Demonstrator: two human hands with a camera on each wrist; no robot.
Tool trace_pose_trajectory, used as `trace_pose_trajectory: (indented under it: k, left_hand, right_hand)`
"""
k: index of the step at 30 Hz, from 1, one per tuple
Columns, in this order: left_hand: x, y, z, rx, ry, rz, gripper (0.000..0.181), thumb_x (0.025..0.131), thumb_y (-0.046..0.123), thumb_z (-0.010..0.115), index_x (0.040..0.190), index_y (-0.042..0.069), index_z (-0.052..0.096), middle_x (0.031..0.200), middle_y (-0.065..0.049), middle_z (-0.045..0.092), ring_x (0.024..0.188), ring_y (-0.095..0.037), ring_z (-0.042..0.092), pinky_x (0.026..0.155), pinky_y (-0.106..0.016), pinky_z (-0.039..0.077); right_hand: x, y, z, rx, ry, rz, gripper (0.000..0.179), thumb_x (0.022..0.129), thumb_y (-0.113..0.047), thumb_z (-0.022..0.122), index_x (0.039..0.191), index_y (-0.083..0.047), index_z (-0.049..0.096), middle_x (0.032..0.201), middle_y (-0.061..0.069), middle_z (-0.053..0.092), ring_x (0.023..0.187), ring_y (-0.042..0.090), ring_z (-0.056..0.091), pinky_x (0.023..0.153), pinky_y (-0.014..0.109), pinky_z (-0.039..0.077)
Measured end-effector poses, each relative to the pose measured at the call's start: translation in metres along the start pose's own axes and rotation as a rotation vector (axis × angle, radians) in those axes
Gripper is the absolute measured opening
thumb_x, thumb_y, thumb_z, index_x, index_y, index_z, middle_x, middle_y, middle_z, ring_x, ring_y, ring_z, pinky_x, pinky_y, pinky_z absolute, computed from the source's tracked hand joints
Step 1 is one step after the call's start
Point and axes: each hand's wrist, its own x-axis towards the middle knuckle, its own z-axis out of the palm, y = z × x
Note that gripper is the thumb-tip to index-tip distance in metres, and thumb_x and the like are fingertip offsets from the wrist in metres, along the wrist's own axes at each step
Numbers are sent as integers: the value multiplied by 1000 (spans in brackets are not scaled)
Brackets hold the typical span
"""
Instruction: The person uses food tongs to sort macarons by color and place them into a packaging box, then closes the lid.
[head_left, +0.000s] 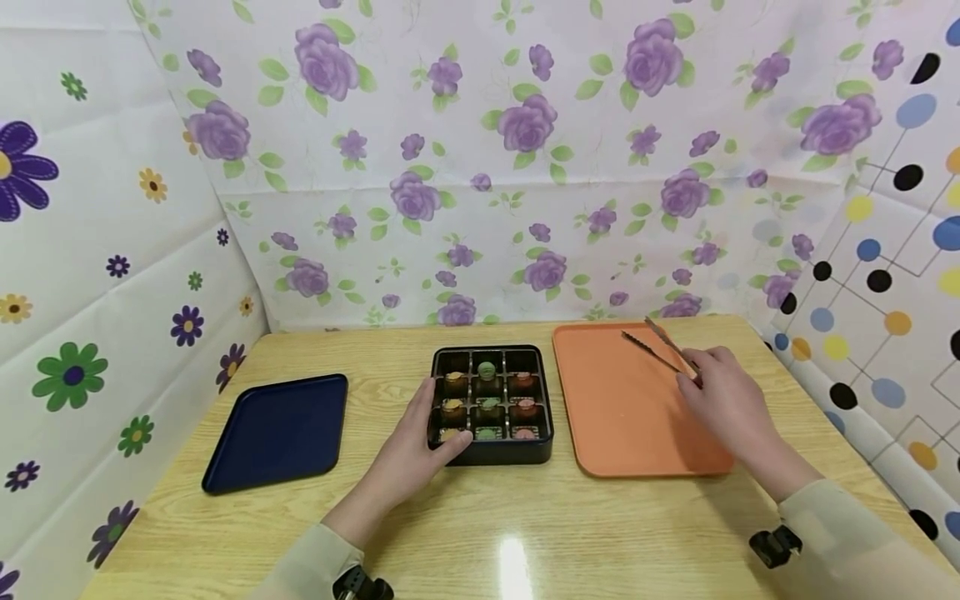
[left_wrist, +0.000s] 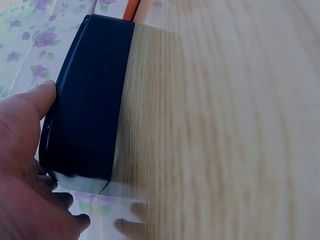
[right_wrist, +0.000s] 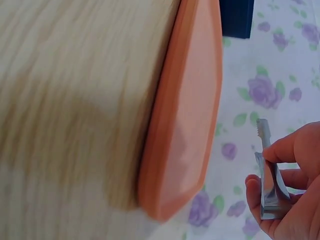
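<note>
A black compartment box (head_left: 498,452) stands on the table, holding small round macarons: yellow-orange in the left column, green (head_left: 487,371) in the middle, pink (head_left: 526,403) on the right. One green piece sits higher than its neighbours. My left hand (head_left: 412,437) rests at the box's front left corner, fingers extended along its left side and thumb on the front rim. In the left wrist view, the thumb touches the rim of the box (left_wrist: 95,95). Metal tongs (head_left: 651,351) are gripped in my right hand (head_left: 723,400) above the orange tray (head_left: 622,417); their serrated tips stand apart with nothing between them.
A dark blue tray (head_left: 281,433) lies on the left of the wooden table (head_left: 465,533). The orange tray lies just right of the box. Flower-patterned cloth (head_left: 480,167) hangs behind the table, with patterned cloth along both sides too.
</note>
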Motion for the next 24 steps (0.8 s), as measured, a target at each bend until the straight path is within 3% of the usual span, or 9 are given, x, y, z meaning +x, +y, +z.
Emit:
trace_pose_trajectory:
  k: [8,15,24]
  left_hand:
    - [0,0,1,0,5,-5,111,106,56,73,180,21,-2,185,-9,2,166,-42,18,127,-71,28]
    - [0,-2,1,3,9,-2,111,105,59,73,180,22,-1,185,-9,2,166,-42,19,126,-71,28]
    - [0,-2,2,-7,5,4,111,106,56,73,180,21,-2,185,-10,2,167,-42,17,126,-71,27]
  right_hand:
    - [-9,36,-4,-24,23,39,45,109,-13,64,144,16,61,125,40,56,90,44,68,67,59,56]
    - [-17,64,-7,-58,29,79,45,109,-14,60,140,18,61,123,43,54,89,47,66,63,59,54]
    - [-26,91,-11,-104,26,93,43,106,-11,61,135,21,62,120,46,58,104,60,60,73,70,53]
